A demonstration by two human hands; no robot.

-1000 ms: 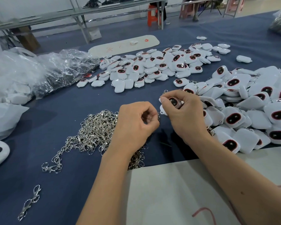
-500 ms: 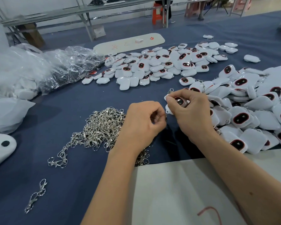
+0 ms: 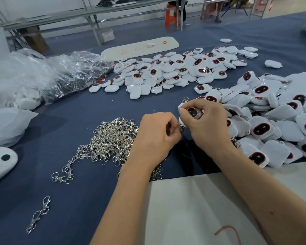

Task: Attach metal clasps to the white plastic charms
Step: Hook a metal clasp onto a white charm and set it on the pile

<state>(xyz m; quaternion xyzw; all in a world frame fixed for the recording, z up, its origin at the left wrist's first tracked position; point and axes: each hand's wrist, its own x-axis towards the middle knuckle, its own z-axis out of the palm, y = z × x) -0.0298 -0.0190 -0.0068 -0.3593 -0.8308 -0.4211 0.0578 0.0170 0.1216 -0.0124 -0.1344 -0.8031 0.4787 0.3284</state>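
Note:
My right hand (image 3: 204, 126) grips a white plastic charm (image 3: 193, 113) with a dark red-rimmed oval face, held just above the blue cloth. My left hand (image 3: 157, 135) is curled beside it and pinches a small metal clasp (image 3: 182, 128) at the charm's lower edge; most of the clasp is hidden by my fingers. A heap of silver clasps (image 3: 111, 138) lies left of my left hand. White charms are piled at the right (image 3: 279, 121) and spread further back (image 3: 175, 69).
Two loose clasps (image 3: 39, 213) lie near the front left. Crumpled clear plastic bags (image 3: 47, 75) sit at the left. A white sheet (image 3: 193, 209) covers the near table under my forearms. A long white board (image 3: 139, 47) lies at the back, and a white part (image 3: 1, 161) at the left edge.
Both hands stay together on the charm and clasp, with only small finger movement. The view has shifted slightly, sliding the table contents a little to the right.

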